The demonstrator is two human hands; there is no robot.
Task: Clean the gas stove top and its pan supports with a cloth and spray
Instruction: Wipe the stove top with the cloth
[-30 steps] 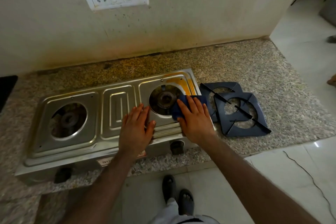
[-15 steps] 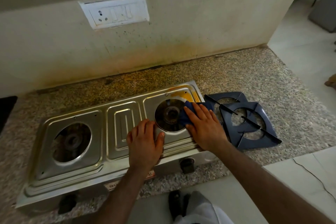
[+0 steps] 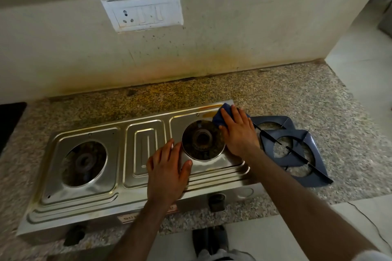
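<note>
A steel two-burner gas stove (image 3: 89, 203) sits on a granite counter with both burners bare. My right hand (image 3: 238, 131) presses a blue cloth (image 3: 219, 117) flat on the stove's far right corner, beside the right burner (image 3: 202, 140), where a yellow stain shows. My left hand (image 3: 167, 170) rests flat on the stove top between the middle ribbed panel and the right burner. Two dark pan supports (image 3: 297, 161) lie stacked on the counter just right of the stove. No spray bottle is in view.
The granite counter (image 3: 318, 99) ends at a white tiled floor (image 3: 360, 63) on the right. A stained wall with a switch plate (image 3: 144, 14) stands behind. Two knobs (image 3: 216, 202) stick out of the stove front. A dark object (image 3: 8, 121) lies at the far left.
My right hand has slid the blue cloth from the right burner's edge up to the stove's far right corner. My left hand stays pressed on the stove top.
</note>
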